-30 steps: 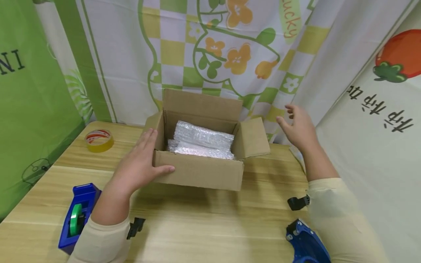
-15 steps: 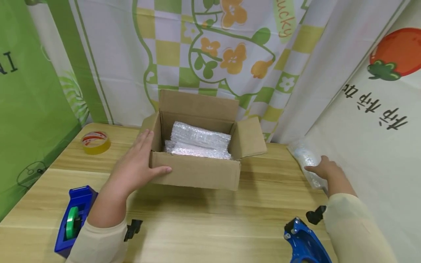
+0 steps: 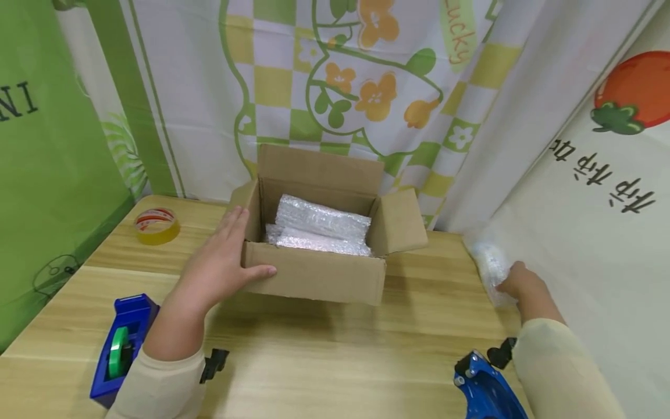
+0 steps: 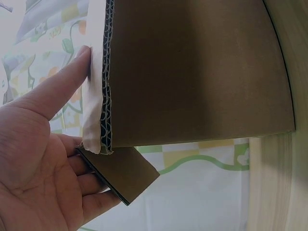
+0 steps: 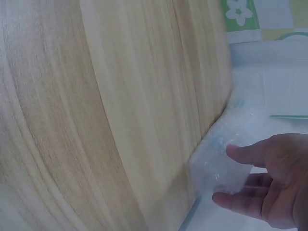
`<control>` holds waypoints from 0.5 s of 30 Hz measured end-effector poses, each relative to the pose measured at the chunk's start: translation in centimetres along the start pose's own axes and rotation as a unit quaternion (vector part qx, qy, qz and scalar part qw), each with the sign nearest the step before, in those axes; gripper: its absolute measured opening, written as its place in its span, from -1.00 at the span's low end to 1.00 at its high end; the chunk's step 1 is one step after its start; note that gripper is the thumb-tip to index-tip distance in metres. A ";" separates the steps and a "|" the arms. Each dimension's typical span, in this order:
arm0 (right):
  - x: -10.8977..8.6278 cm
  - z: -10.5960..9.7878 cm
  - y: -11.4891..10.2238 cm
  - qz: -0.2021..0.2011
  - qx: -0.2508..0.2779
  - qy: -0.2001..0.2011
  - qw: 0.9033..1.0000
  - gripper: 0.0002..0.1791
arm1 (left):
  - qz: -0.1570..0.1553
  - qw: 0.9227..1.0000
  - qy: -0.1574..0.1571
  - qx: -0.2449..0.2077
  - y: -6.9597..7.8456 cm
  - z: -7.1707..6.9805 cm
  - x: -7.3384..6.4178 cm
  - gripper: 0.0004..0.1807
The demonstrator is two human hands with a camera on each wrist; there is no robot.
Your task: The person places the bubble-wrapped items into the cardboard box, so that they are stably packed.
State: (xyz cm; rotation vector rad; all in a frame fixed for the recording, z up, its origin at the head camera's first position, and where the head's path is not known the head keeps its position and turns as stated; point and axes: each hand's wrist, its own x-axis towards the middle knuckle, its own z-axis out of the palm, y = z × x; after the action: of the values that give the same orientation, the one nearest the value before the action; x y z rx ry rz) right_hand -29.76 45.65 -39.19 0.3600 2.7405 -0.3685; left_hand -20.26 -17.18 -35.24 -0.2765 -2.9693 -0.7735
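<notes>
An uncapped cardboard box (image 3: 314,276) stands mid-table with its flaps folded out. Inside it lie bubble-wrapped packages (image 3: 323,219). My left hand (image 3: 217,262) rests against the box's left corner, thumb straight on the front flap and fingers along the left flap; in the left wrist view the left hand (image 4: 53,163) touches both flaps. At the table's right edge lies another bubble-wrapped package (image 3: 489,265). My right hand (image 3: 526,286) holds its near end, and in the right wrist view the right hand (image 5: 274,180) has thumb and fingers on either side of the bubble wrap (image 5: 221,156).
A yellow tape roll (image 3: 157,227) lies at the back left. In front of it stands a blue tape dispenser (image 3: 125,346) with a green roll. Another blue tape dispenser (image 3: 487,387) lies front right. A patterned curtain (image 3: 282,87) hangs behind the table (image 3: 314,361).
My right hand has moved from above the box's right side down to the package at the right edge, and its fingers have closed around it. The left hand stays at the box.
</notes>
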 end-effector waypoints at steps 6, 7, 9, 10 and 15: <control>-0.2 -0.4 -0.1 -0.028 -0.021 0.038 0.999 -0.27 | 0.000 1.000 -0.003 -0.005 0.0 0.3 0.0 0.35; -0.3 -0.7 -0.3 -0.035 -0.018 0.041 0.998 -0.29 | 0.000 1.000 -0.001 -0.006 0.0 0.2 0.0 0.34; -0.5 -1.4 -1.1 -0.043 0.004 0.039 0.998 -0.29 | 0.000 1.000 0.002 -0.006 -0.1 0.2 0.0 0.34; -0.7 -1.8 -1.5 -0.050 0.009 0.041 0.998 -0.29 | 0.000 1.000 0.003 -0.006 -0.1 0.2 0.0 0.34; -2.6 -3.9 -4.4 -0.066 0.023 0.051 0.996 -0.31 | 0.001 1.000 0.002 -0.006 -0.1 0.0 0.0 0.35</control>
State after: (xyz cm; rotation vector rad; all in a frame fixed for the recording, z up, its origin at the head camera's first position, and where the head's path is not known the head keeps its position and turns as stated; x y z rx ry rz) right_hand -29.88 42.23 -33.77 0.2142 2.8680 -0.4614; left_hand -20.28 -17.24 -35.32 -0.2783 -2.9604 -0.7916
